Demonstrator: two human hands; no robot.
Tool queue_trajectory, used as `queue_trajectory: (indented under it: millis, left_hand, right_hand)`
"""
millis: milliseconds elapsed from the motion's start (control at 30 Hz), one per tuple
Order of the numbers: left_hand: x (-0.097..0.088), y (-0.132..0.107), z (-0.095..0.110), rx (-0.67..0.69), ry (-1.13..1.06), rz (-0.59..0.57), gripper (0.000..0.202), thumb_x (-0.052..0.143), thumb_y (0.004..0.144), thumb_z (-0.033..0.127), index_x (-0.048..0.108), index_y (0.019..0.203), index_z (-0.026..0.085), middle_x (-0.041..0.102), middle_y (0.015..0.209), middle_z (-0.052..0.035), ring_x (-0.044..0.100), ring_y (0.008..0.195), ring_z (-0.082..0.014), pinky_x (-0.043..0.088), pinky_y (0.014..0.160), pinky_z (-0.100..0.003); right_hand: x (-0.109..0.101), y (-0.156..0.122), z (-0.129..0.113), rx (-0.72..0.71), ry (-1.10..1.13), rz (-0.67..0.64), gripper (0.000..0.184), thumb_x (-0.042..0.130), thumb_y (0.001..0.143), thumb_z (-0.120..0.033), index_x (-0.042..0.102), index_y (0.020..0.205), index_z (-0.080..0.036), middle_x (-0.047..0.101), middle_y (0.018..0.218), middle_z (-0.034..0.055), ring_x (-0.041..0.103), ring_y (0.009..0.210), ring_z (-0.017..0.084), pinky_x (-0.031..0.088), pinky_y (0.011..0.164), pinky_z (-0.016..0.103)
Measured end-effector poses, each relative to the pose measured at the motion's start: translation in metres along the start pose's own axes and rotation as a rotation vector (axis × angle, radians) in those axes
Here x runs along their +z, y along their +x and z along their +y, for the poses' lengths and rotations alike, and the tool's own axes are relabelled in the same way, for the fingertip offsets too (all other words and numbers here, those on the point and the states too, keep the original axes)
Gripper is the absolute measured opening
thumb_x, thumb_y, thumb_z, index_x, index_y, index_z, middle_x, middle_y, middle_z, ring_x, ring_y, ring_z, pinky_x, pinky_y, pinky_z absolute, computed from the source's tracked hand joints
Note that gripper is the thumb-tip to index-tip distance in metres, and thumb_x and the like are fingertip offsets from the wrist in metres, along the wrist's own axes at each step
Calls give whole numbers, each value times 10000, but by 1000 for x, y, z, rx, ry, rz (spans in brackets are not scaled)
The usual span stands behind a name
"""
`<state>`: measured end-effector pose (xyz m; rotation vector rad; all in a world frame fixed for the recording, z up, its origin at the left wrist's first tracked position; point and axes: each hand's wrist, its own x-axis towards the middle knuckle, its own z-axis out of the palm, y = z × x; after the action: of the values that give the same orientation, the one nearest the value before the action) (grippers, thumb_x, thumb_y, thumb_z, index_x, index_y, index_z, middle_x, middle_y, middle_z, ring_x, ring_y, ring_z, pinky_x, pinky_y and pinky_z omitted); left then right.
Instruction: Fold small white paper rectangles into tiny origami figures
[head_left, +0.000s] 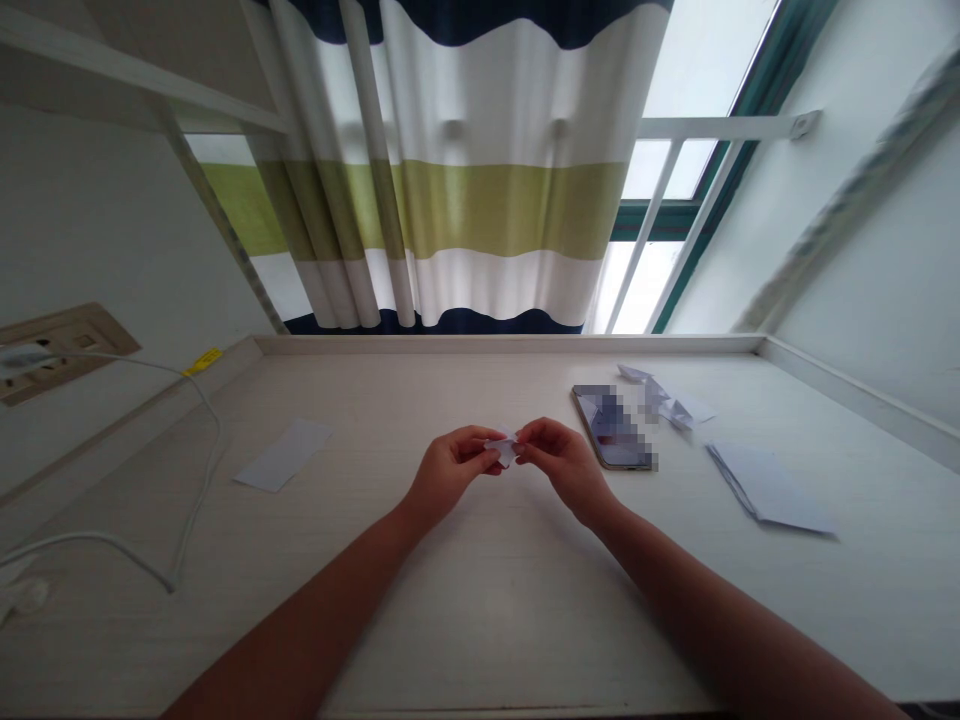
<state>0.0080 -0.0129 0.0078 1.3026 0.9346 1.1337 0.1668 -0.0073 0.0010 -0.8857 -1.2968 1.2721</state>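
Over the middle of the white desk, a small piece of folded white paper [502,449] is pinched between both hands. My left hand [456,462] grips its left side with thumb and fingers closed. From the other side my right hand [561,462] pinches the right edge between thumb and fingertips. Parts of the paper are covered by the fingers, so its full shape cannot be made out. Just beyond my right hand lies a phone [611,430], its screen partly blurred.
Several small folded paper pieces [679,412] lie behind the phone. A stack of white paper [772,488] rests at the right, and a single paper sheet [283,455] at the left. A white cable [214,450] runs from the wall socket [67,345]. A raised rim [510,344] borders the desk's back.
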Motion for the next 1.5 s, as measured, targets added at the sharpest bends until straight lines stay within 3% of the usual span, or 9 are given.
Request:
queue_trajectory:
  millis: [233, 500, 600, 833, 1200, 1333, 1500]
  left_hand:
    - [0, 1, 3, -65, -49, 93, 141, 677, 597, 197, 695, 727, 144, 697, 678, -25, 645, 654, -156, 535, 711, -315]
    - [-3, 0, 2, -99, -165, 15, 232, 652, 650, 272, 693, 803, 102, 700, 755, -80, 644, 713, -179, 522, 727, -327]
    - [-3, 1, 1, -130, -159, 28, 240, 678, 633, 272, 686, 801, 102, 696, 750, -75, 639, 693, -165, 523, 705, -309]
    - [-3, 2, 2, -155, -141, 22, 381, 693, 620, 225, 615, 983, 138, 690, 716, -55, 637, 682, -154, 521, 641, -271]
    - [3, -1, 0, 29, 45, 46, 368, 669, 641, 241, 584, 987, 146, 655, 637, -6, 618, 669, -148, 502, 704, -298]
    - [3, -1, -1, 57, 38, 40, 389, 674, 632, 227, 565, 1000, 165, 652, 709, -10, 608, 672, -135, 492, 689, -277]
    - [3, 0, 0, 49, 46, 82, 347, 688, 609, 217, 570, 932, 164, 620, 635, 16, 597, 618, -120, 480, 636, -243]
  right_hand:
    - [0, -2, -3, 32, -42, -39, 73, 655, 617, -175, 620, 682, -176, 627, 664, -21, 582, 662, 112, 448, 678, 261]
    - [0, -2, -5, 102, -43, 13, 156, 704, 576, -250, 633, 683, -162, 650, 670, 8, 592, 651, 133, 463, 668, 284]
    - [0, -1, -1, 77, -39, 12, 154, 711, 568, -235, 627, 678, -167, 649, 683, 5, 593, 664, 132, 463, 683, 285]
    - [1, 0, 2, 50, -41, 26, 142, 707, 570, -216, 617, 672, -177, 623, 648, -13, 574, 641, 120, 453, 667, 273]
    - [3, -2, -1, 74, 25, 30, 173, 705, 573, -201, 584, 695, -188, 600, 648, -35, 559, 593, 100, 443, 604, 253]
    - [4, -2, 1, 20, 41, 34, 176, 707, 573, -204, 579, 693, -187, 592, 613, -36, 551, 597, 104, 438, 592, 246]
    - [6, -3, -1, 2, 27, 38, 185, 706, 581, -232, 570, 699, -190, 577, 616, -40, 538, 578, 95, 440, 580, 237]
